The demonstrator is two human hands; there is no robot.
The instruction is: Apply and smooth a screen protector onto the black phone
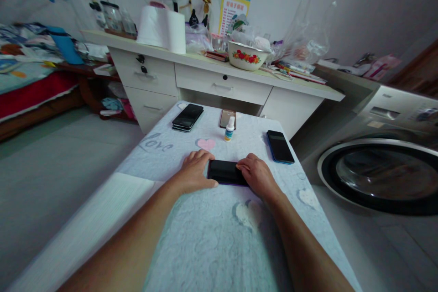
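Observation:
A dark smartphone (224,172) lies flat and sideways on the cloth-covered table, its black screen facing up. My left hand (195,171) grips its left end, with the thumb at the near corner and the fingers at the far one. Closed fingertips of my right hand (255,173) press on the screen towards the right end. Whatever those fingertips may hold is hidden. Just beyond the phone stands a small white spray bottle (229,128) with a blue and yellow label.
Stacked phones (188,117) lie at the table's far left. Another phone (228,118) sits behind the bottle, and a blue-edged phone (280,147) lies at right. Beyond are a white desk (201,75) bearing a flowered bowl (247,56), and a washing machine (386,146).

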